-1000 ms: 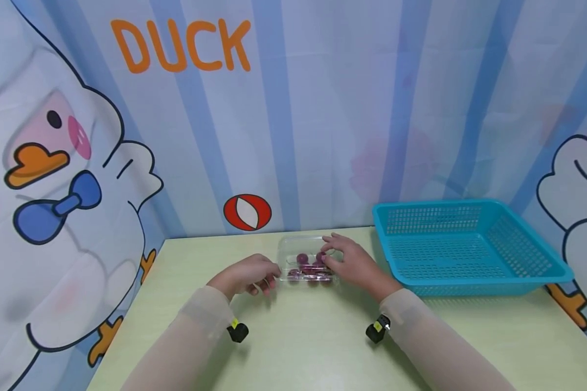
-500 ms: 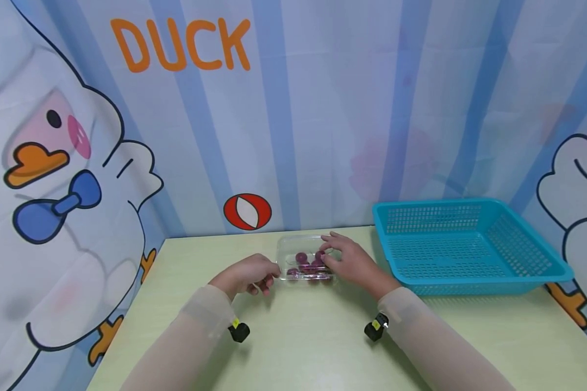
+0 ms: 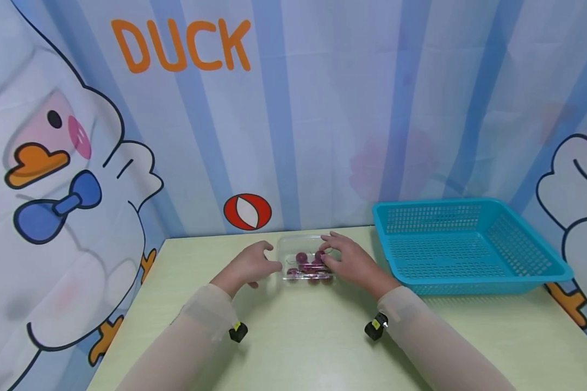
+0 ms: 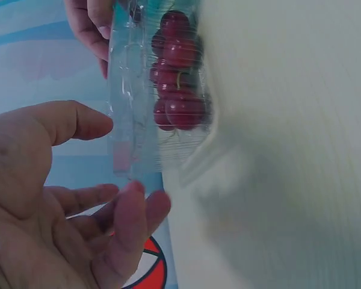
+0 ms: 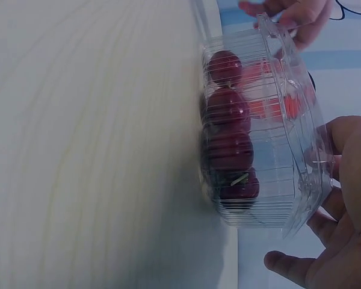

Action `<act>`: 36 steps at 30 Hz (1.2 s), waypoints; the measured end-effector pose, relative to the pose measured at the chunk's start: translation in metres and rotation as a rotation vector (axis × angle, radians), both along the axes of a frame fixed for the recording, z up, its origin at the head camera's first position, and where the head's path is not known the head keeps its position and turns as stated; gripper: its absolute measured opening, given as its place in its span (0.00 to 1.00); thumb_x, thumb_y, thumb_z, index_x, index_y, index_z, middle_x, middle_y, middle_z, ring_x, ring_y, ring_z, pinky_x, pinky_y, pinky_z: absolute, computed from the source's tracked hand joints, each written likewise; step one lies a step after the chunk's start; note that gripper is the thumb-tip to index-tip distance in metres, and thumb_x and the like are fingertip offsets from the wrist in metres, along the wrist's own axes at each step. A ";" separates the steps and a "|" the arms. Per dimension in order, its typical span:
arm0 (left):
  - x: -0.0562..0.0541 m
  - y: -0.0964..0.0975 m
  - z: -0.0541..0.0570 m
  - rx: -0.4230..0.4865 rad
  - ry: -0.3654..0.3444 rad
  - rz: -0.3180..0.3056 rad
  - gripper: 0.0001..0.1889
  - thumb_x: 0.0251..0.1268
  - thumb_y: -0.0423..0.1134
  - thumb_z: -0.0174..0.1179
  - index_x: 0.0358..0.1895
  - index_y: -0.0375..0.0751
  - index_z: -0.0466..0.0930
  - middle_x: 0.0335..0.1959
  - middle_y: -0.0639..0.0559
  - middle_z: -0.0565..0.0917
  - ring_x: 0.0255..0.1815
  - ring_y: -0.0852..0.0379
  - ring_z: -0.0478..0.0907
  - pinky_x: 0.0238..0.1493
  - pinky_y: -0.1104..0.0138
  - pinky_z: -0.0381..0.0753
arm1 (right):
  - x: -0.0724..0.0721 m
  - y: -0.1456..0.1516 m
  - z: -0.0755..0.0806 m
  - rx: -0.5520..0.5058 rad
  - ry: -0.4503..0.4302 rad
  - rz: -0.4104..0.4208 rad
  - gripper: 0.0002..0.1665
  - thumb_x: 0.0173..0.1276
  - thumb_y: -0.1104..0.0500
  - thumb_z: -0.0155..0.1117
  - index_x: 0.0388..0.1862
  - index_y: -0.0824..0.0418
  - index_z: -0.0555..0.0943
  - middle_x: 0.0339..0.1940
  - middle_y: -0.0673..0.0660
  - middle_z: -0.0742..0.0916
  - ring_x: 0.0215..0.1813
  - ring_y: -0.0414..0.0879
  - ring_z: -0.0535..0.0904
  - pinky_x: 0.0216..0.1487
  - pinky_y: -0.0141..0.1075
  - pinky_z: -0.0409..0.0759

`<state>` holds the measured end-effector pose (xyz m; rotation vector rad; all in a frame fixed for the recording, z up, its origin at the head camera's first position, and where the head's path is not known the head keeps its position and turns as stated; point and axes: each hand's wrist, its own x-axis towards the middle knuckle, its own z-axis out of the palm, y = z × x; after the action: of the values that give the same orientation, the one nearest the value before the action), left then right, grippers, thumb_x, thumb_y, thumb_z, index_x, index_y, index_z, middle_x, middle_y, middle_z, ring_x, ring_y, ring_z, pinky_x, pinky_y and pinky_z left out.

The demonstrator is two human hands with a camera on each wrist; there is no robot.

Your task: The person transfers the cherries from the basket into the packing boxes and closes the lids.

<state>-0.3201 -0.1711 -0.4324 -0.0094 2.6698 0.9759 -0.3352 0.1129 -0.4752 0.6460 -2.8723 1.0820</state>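
A clear plastic box (image 3: 305, 276) with several dark red cherries (image 3: 301, 258) inside stands near the table's back edge. In the right wrist view its clear lid lies above the cherries (image 5: 228, 150). My left hand (image 3: 249, 266) is at the box's left side, fingers apart; its thumb tip comes right up to the rim in the left wrist view, and the other fingers hold nothing. My right hand (image 3: 354, 263) is at the box's right side, thumb and fingertips against the lid, with a lower finger standing away from it in the right wrist view.
A turquoise perforated basket (image 3: 462, 285) stands on the table (image 3: 303, 336) to the right of the right hand. Behind the table hangs a striped cloth (image 3: 318, 136) with duck pictures and a red ball print (image 3: 235, 212).
My left hand has let its fingers come off the box's front left corner and has spread them, shifting slightly up and back. The right hand and the box have barely moved.
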 end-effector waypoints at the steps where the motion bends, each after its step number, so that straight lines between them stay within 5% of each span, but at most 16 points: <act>1: 0.000 0.001 0.001 0.006 0.030 -0.012 0.36 0.78 0.47 0.70 0.84 0.43 0.72 0.66 0.40 0.86 0.48 0.44 0.87 0.37 0.58 0.94 | 0.000 0.000 0.000 0.002 0.000 -0.001 0.16 0.86 0.53 0.67 0.64 0.58 0.89 0.90 0.56 0.76 0.95 0.62 0.60 0.93 0.65 0.62; 5: 0.000 0.007 0.000 0.014 0.186 -0.116 0.30 0.81 0.44 0.68 0.82 0.49 0.78 0.82 0.41 0.76 0.69 0.39 0.85 0.59 0.47 0.95 | -0.001 -0.001 0.000 0.003 0.004 -0.001 0.15 0.86 0.54 0.67 0.63 0.57 0.89 0.90 0.57 0.76 0.95 0.63 0.60 0.92 0.66 0.62; 10: 0.000 0.017 -0.003 -0.123 0.331 -0.259 0.27 0.82 0.49 0.70 0.79 0.56 0.84 0.91 0.51 0.67 0.92 0.41 0.64 0.86 0.37 0.73 | -0.004 -0.001 0.000 0.000 0.009 0.008 0.14 0.86 0.54 0.67 0.62 0.57 0.90 0.89 0.58 0.77 0.95 0.64 0.61 0.92 0.67 0.62; 16: 0.001 0.027 -0.006 -0.274 0.333 -0.343 0.26 0.81 0.51 0.73 0.78 0.59 0.85 0.91 0.56 0.70 0.92 0.45 0.65 0.87 0.40 0.73 | -0.003 -0.001 0.000 0.000 -0.001 0.010 0.15 0.87 0.54 0.66 0.63 0.58 0.90 0.90 0.58 0.76 0.95 0.63 0.60 0.92 0.67 0.62; 24: 0.001 0.031 -0.009 -0.334 0.342 -0.384 0.25 0.79 0.51 0.75 0.75 0.58 0.88 0.82 0.53 0.82 0.87 0.46 0.73 0.85 0.43 0.78 | 0.004 0.002 0.004 -0.026 -0.034 -0.036 0.24 0.91 0.53 0.60 0.76 0.57 0.86 0.96 0.58 0.65 0.97 0.64 0.54 0.93 0.67 0.59; 30: 0.002 0.032 -0.008 -0.330 0.335 -0.376 0.24 0.78 0.49 0.76 0.74 0.55 0.89 0.81 0.52 0.82 0.86 0.45 0.73 0.84 0.44 0.78 | 0.004 0.004 0.002 -0.088 -0.031 -0.159 0.30 0.85 0.62 0.57 0.82 0.63 0.78 0.90 0.68 0.71 0.89 0.70 0.69 0.87 0.66 0.72; 36: 0.002 0.031 -0.009 -0.333 0.350 -0.371 0.24 0.79 0.49 0.75 0.74 0.55 0.89 0.82 0.52 0.81 0.87 0.45 0.72 0.84 0.44 0.78 | 0.007 0.004 0.007 -0.121 -0.144 -0.249 0.38 0.82 0.58 0.55 0.88 0.69 0.69 0.79 0.72 0.77 0.75 0.67 0.81 0.75 0.61 0.84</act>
<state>-0.3176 -0.1399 -0.4417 0.6128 2.9591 0.4436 -0.3280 0.1174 -0.4683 0.2061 -2.8719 1.2956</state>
